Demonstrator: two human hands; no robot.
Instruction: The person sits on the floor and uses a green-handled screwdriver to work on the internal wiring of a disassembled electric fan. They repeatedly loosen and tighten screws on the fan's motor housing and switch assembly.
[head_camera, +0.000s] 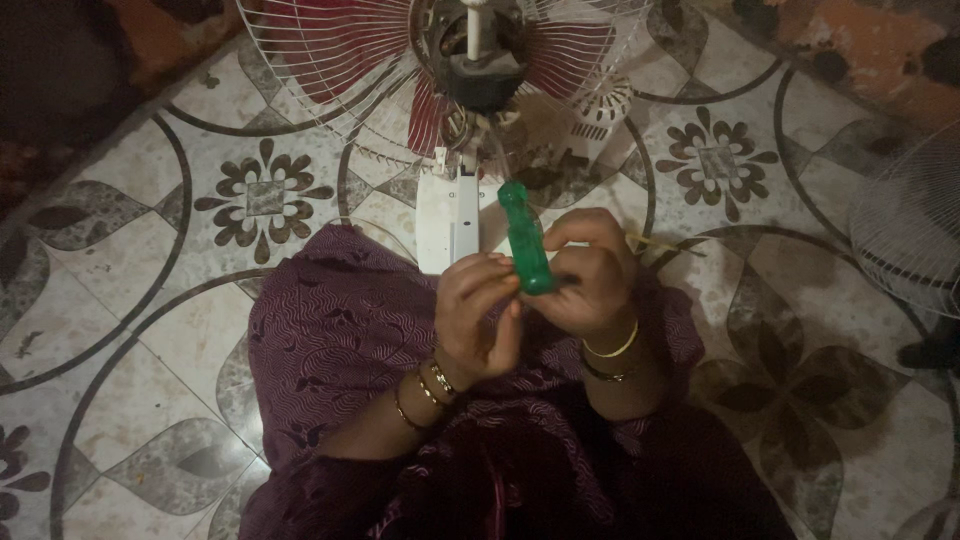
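Observation:
A green screwdriver handle (526, 240) stands upright between both my hands above my lap. My right hand (592, 275) is closed around its lower end, and my left hand (477, 310) curls against it from the left, fingertips touching the handle's base. The screwdriver's shaft is hidden by my fingers. Just beyond the hands lies a fan with red blades (330, 45) inside a white wire guard (300, 90), with its white housing (455, 215) pointing toward me.
I sit on a patterned tile floor (150, 300) with my purple patterned garment (350, 330) spread over my knees. A second wire fan guard (910, 230) lies at the right edge. Dark and orange cloth sits at the top corners.

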